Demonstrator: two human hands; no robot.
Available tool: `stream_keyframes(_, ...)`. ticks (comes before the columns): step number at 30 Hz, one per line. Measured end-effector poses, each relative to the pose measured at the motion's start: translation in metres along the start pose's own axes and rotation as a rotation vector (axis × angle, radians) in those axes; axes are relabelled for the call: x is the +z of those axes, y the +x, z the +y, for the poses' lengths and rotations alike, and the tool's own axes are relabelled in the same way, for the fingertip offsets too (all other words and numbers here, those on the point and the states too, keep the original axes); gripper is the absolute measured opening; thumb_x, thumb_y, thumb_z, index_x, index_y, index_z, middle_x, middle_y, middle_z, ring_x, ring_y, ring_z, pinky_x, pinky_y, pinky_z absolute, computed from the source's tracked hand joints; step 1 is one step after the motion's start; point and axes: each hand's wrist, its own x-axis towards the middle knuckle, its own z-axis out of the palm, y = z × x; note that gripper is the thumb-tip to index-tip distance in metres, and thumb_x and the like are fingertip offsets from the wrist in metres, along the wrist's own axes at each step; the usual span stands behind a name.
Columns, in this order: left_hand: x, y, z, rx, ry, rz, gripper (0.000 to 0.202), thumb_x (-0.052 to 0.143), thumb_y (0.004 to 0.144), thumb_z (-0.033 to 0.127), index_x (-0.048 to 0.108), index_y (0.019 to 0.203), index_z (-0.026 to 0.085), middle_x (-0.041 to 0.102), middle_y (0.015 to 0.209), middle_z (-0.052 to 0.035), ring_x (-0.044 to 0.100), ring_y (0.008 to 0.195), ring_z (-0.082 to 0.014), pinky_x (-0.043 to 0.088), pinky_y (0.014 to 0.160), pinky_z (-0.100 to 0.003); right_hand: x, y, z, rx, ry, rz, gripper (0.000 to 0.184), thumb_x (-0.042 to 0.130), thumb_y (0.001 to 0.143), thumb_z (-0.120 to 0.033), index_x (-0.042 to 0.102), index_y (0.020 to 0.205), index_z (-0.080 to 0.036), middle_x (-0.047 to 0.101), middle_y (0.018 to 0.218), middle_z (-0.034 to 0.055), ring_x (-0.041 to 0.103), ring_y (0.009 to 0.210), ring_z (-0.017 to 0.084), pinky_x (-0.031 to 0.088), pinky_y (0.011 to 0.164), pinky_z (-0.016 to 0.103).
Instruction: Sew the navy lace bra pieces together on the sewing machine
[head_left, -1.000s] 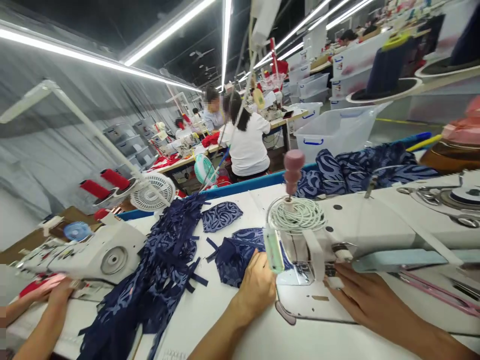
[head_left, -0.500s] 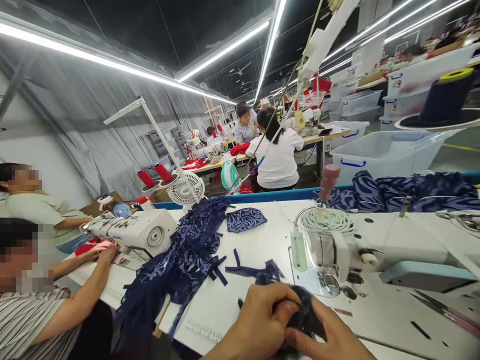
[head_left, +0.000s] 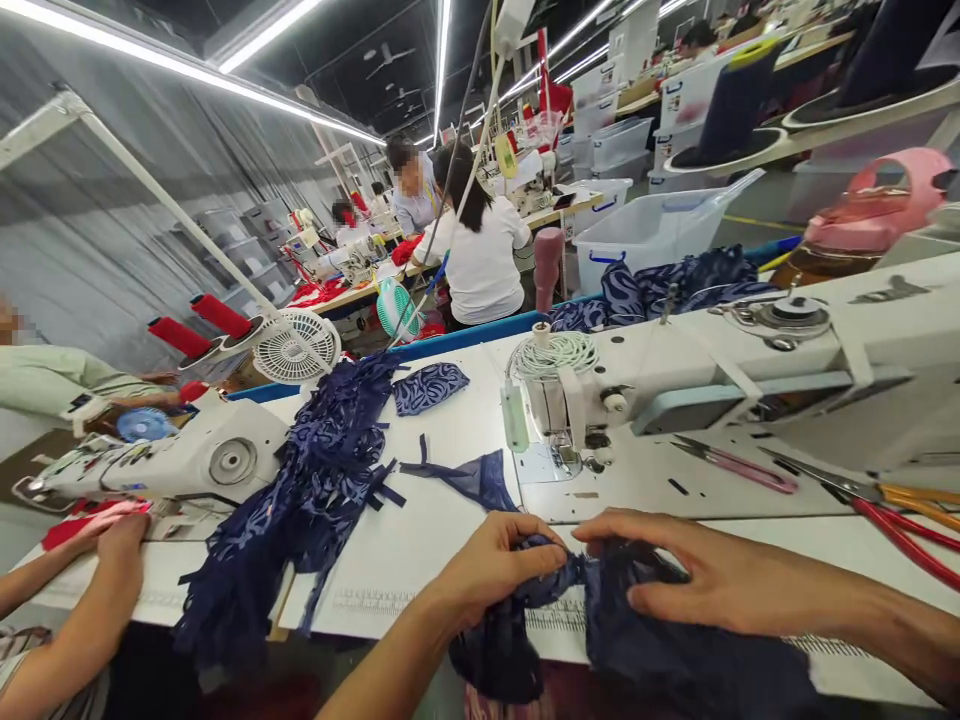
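Note:
At the table's front edge, my left hand (head_left: 504, 562) pinches a dark navy fabric piece (head_left: 495, 655) between thumb and fingers; part of it hangs over the edge. My right hand (head_left: 690, 570) grips the wider navy part (head_left: 622, 620), its thumb in front and fingers behind. A narrow gathered stretch joins the cloth between the two hands. Just beyond them lies a thin navy piece with a strap (head_left: 480, 480). A flat patterned navy piece (head_left: 429, 388) rests farther back on the white table (head_left: 465, 440).
A sewing machine (head_left: 555, 400) stands ahead of my right hand. Snips (head_left: 739, 465) and red-handled scissors (head_left: 900, 530) lie at right. To the left is a heap of navy pieces (head_left: 330, 450), with a co-worker's hand (head_left: 124, 535) at another machine (head_left: 225, 450) beyond.
My hands have moved apart, spreading the navy fabric that was bunched between them. The view has swung to the right, showing the scissors and more of the machine.

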Motion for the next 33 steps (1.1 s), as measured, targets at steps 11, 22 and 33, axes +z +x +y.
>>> stream_keyframes(11,-0.004,-0.009,0.003,-0.069,-0.127,0.017,0.054,0.089,0.061,0.057,0.071,0.082,0.011,0.058,0.073,-0.0002,0.046,0.067,-0.0095,0.033,0.066,-0.024,0.022,0.02,-0.009,0.174,0.412,-0.247,0.043,0.069,0.081,-0.062,0.064,0.089,-0.02,0.048,0.081,-0.0022,0.041,0.079,0.015,0.032,0.068,0.026)
stream_keyframes(22,-0.005,-0.012,0.003,0.126,0.265,0.012,0.028,0.079,0.077,0.042,0.076,0.089,0.016,0.065,0.075,-0.0006,0.051,0.067,-0.012,0.04,0.065,-0.024,0.027,0.013,-0.029,0.044,0.052,-0.08,0.027,0.057,0.09,-0.045,0.061,0.078,-0.021,0.055,0.07,-0.0016,0.05,0.067,0.015,0.039,0.061,0.026)
stream_keyframes(33,-0.021,-0.038,-0.011,0.894,0.535,0.634,0.013,0.056,0.094,0.009,0.063,0.093,0.02,0.065,0.085,-0.001,0.06,0.08,-0.0135,0.048,0.073,-0.023,0.059,0.011,-0.041,-0.682,-0.387,0.49,0.024,0.058,0.096,-0.024,0.063,0.119,-0.028,0.069,0.106,0.0037,0.068,0.098,0.018,0.055,0.084,0.026)
